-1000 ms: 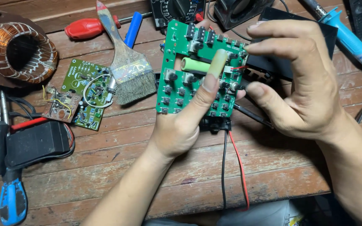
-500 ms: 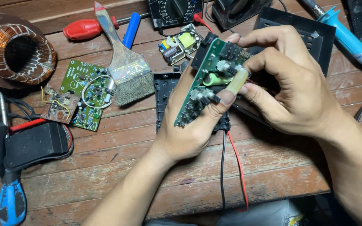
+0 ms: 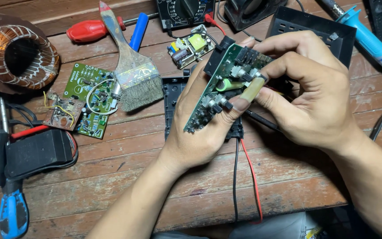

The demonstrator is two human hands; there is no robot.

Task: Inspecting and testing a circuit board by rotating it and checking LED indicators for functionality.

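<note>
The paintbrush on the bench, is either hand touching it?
No: the paintbrush lies alone on the wooden bench, while the left hand and right hand hold the green circuit board.

The left hand [image 3: 200, 128] hides much of the green circuit board [image 3: 226, 84]; multimeter [image 3: 184, 11] cut off at top

The table [image 3: 111, 177] is old wood, rough and worn, with dull reddish paint. The green board [image 3: 226, 88] looks like hard, shiny plastic with small metal bits. The brush [image 3: 131, 77] has a scratched wooden handle, a metal band and stiff, dusty hairs. The coil [image 3: 18, 55] is shiny copper wire. The screwdriver [image 3: 87, 31] has a smooth red plastic handle. The black box [image 3: 38, 152] is matt plastic.
</note>
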